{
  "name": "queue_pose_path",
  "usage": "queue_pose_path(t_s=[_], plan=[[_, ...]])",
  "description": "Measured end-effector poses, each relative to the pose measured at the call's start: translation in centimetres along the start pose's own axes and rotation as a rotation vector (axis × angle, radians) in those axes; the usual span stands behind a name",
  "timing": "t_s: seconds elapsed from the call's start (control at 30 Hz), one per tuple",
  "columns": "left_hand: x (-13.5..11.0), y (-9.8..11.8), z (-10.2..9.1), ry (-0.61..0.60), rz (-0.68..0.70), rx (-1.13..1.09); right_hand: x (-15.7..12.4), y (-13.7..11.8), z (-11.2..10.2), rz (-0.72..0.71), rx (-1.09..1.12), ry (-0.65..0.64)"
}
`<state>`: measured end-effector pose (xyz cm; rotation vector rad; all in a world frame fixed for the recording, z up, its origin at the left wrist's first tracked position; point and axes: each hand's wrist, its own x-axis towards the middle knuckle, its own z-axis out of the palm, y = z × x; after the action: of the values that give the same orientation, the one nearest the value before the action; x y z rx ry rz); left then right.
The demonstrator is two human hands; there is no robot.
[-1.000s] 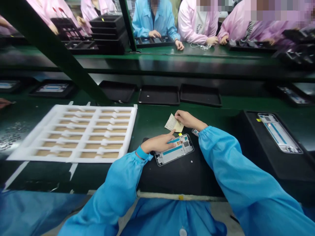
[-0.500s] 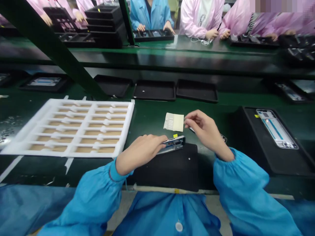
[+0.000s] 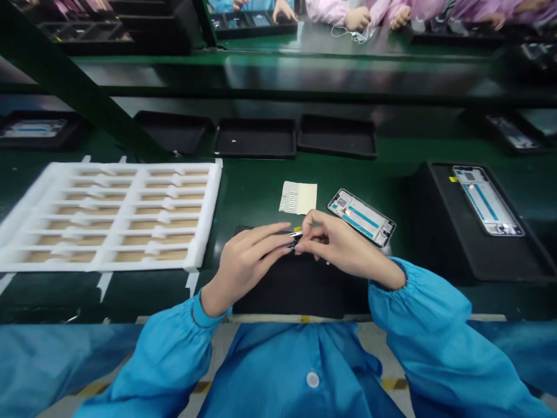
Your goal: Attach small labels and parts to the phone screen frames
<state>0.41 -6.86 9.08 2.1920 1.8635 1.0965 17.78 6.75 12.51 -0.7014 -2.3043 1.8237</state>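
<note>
My left hand (image 3: 250,255) is closed on a phone frame (image 3: 296,237), tilted on edge so that only a short silver and dark end shows between my hands. Against that end, my right hand (image 3: 333,241) has thumb and fingertips pinched together; anything small between them is hidden. Below both hands lies a black mat (image 3: 291,290). A cream sheet with rows of small pale strips (image 3: 298,198) rests just beyond my fingers. Beside my right wrist lies a second phone frame (image 3: 362,217), flat, with blue strips inside.
To the left stands a white foam tray (image 3: 137,215) with slotted compartments. At right, another phone frame (image 3: 488,201) lies on a raised black tray (image 3: 491,255). Shallow black trays (image 3: 256,139) line the back, below a shelf where co-workers' hands (image 3: 357,19) show. A green post (image 3: 82,87) slants across the left.
My right hand has moved from beside the cream sheet, left and toward me, to the held phone frame. The flat phone frame it covered now shows. The view has tilted down.
</note>
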Motion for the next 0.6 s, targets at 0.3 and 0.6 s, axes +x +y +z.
queue_pose_path(t_s=[0.3,0.6], plan=[[0.0,0.0,0.2,0.080,0.028,-0.071,-0.7,0.5,1.1,-0.077,-0.001,0.083],[0.3,0.5,0.9,0.159,-0.117,0.049,-0.8,4.3,2.2,-0.418,-0.243,0.471]])
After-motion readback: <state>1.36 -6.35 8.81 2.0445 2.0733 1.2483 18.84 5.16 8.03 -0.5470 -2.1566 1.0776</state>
